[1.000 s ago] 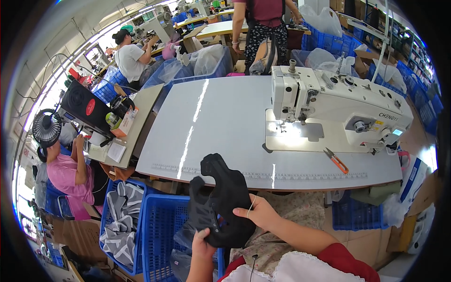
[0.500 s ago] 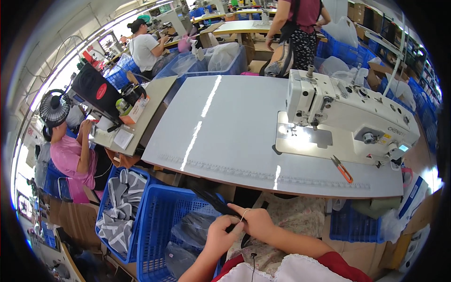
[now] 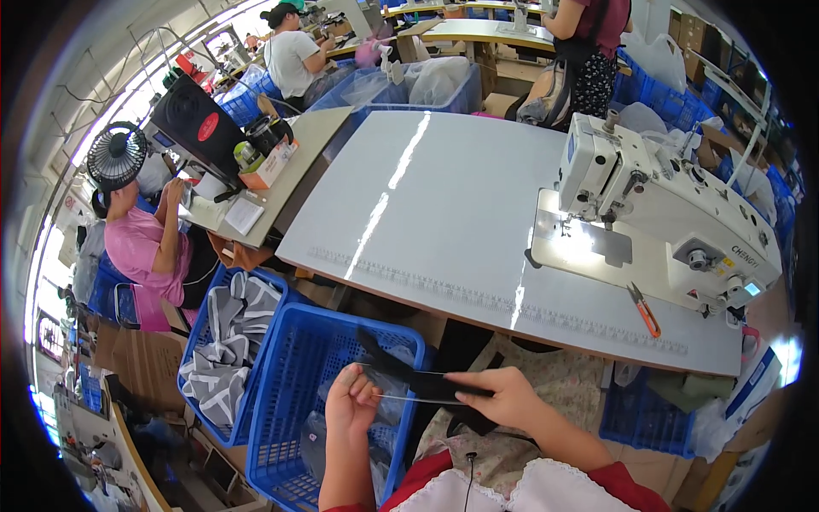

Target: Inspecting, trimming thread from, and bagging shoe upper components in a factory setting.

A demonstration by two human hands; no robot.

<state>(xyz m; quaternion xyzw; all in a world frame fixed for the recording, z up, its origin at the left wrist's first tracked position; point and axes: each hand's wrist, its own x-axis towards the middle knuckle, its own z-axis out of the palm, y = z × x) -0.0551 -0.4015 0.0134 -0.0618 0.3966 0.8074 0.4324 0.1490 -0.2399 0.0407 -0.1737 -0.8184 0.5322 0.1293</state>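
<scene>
Big grey desk (image 3: 444, 213) in front of me carries the white sewing machine (image 3: 674, 213), orange-handled snips (image 3: 644, 309) just beside it for quick reach. Below its near edge, a blue crate (image 3: 294, 375) at my left knee holds clear-bagged dark pieces; the next crate (image 3: 223, 294) holds grey-white striped fabric. I hold a black fabric strip (image 3: 426, 384) over the nearer crate, stretched flat between both hands, clear of the desk. Left hand (image 3: 351, 403) pinches thin threads at its end; right hand (image 3: 499, 397) pinches the strip itself.
</scene>
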